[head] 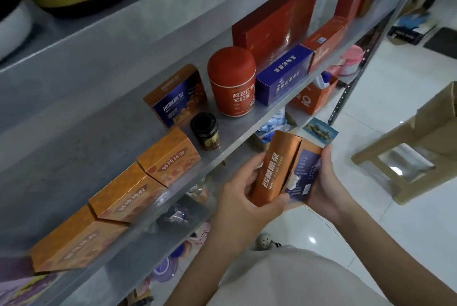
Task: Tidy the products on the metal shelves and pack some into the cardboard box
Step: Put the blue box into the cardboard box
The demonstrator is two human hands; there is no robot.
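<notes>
Well, the left hand (243,198) and right hand (330,182) both grip one orange carton (270,172), held just off the near edge of the metal shelf (235,129); its side flap seems torn.

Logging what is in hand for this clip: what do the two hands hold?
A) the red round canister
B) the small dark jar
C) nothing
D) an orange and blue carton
D: the left hand and right hand both grip the orange and blue carton; the red canister and dark jar stand on the metal shelf.
</notes>
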